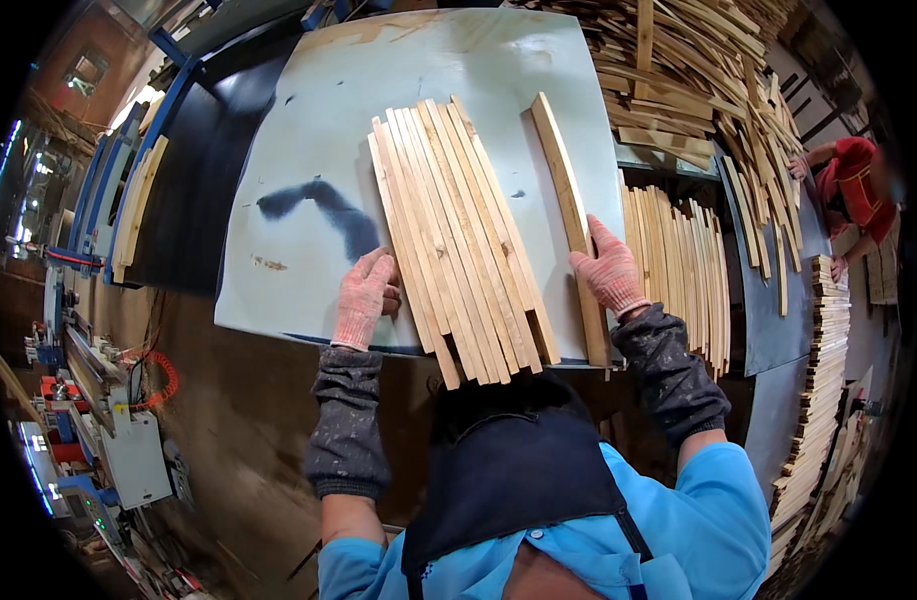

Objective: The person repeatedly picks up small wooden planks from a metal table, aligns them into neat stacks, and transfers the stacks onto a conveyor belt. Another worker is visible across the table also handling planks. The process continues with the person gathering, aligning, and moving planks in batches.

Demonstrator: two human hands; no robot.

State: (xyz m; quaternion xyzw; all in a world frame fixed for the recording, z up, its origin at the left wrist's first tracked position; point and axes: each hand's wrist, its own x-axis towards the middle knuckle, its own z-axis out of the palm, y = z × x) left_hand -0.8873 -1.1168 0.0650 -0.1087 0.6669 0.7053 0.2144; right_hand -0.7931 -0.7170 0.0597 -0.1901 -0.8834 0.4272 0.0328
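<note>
Several thin pale wooden slats (458, 235) lie side by side in a fan on a pale grey table top (298, 150), their near ends overhanging its front edge. My left hand (363, 298), in a pink knit glove, presses against the left edge of this row near the front. A single thicker slat (570, 220) lies apart to the right of the row. My right hand (608, 270), also gloved, rests on this slat's right side with fingers curled around its edge.
A stack of slats (678, 265) stands on edge just right of the table. A large loose pile of slats (698, 80) fills the back right. More stacked slats (818, 360) line the far right, where a person in red (853, 190) works. Machinery (108, 420) stands at left.
</note>
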